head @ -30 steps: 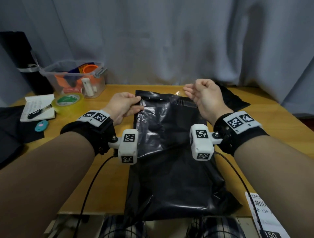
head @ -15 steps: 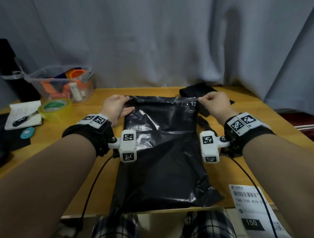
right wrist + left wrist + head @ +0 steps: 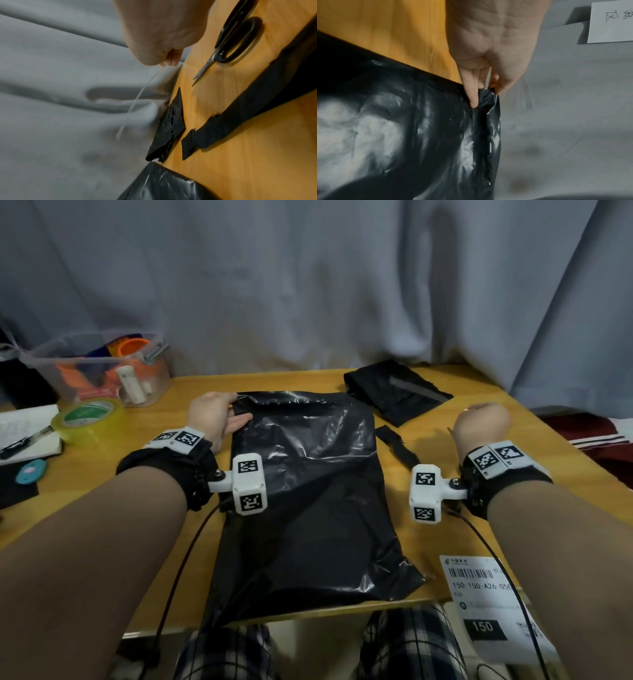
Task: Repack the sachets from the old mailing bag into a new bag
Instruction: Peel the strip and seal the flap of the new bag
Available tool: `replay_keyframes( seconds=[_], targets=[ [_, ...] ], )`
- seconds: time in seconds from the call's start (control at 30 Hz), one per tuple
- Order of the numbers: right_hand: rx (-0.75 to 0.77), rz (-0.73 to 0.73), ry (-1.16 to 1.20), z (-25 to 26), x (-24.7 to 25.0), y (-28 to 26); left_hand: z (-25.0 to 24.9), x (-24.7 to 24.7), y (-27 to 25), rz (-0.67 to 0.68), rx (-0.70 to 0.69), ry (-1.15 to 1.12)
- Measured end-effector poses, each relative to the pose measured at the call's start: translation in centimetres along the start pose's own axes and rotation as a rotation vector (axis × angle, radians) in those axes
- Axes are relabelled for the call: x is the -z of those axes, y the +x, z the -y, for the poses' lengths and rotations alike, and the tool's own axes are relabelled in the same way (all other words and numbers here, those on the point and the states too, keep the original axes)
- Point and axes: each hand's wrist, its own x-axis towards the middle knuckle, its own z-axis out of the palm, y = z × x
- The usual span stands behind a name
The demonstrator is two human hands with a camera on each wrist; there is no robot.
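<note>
A glossy black mailing bag (image 3: 301, 501) lies flat in the middle of the wooden table (image 3: 445, 501), its top edge folded over. My left hand (image 3: 219, 419) pinches the bag's top left corner; in the left wrist view one finger (image 3: 473, 97) presses on the plastic (image 3: 402, 135) beside the fold. My right hand (image 3: 479, 422) hovers right of the bag, fingers curled, and pinches a thin clear strip (image 3: 135, 100) that hangs from it. A crumpled old black bag (image 3: 394, 395) lies at the back right. No sachets are visible.
A cut black plastic strip (image 3: 394, 446) and scissors (image 3: 229, 44) lie right of the bag. A clear box (image 3: 99, 371), a tape roll (image 3: 89, 416) and a notebook (image 3: 27, 433) sit at the left. A shipping label (image 3: 486, 604) overhangs the front right edge. A grey curtain hangs behind.
My right hand has left the bag's top right corner and moved out to the right with the clear strip. The left hand stays at the top left corner.
</note>
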Motion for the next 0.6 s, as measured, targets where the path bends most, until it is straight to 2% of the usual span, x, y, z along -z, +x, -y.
replay_keyframes(
  seconds=[0.07, 0.17, 0.23, 0.33, 0.43, 0.5, 0.6],
  targets=[
    [0.023, 0.105, -0.14, 0.0, 0.1, -0.4, 0.0, 0.2, 0.1, 0.003, -0.004, 0.0],
    [0.016, 0.282, -0.52, -0.2, -0.6, -1.6, 0.2, 0.4, 0.2, 0.009, -0.018, 0.002],
    [0.015, 0.313, -0.694, -0.4, -1.4, -1.8, 0.1, 0.5, 0.2, 0.022, -0.025, -0.002],
    [0.104, 0.312, -0.756, -0.3, -1.3, -2.0, -0.3, 0.9, 0.4, 0.06, -0.038, -0.002],
    [0.386, 0.321, -0.742, -0.6, -0.9, -1.3, -0.5, 1.3, 0.6, 0.096, -0.046, 0.013],
    [0.501, 0.327, -0.7, -0.5, -0.9, -1.1, -0.4, 1.4, 0.7, 0.115, -0.052, 0.027],
    [0.437, 0.428, -0.713, 0.0, -1.1, -1.2, -0.3, 1.6, 0.6, 0.149, -0.058, 0.047]
  ],
)
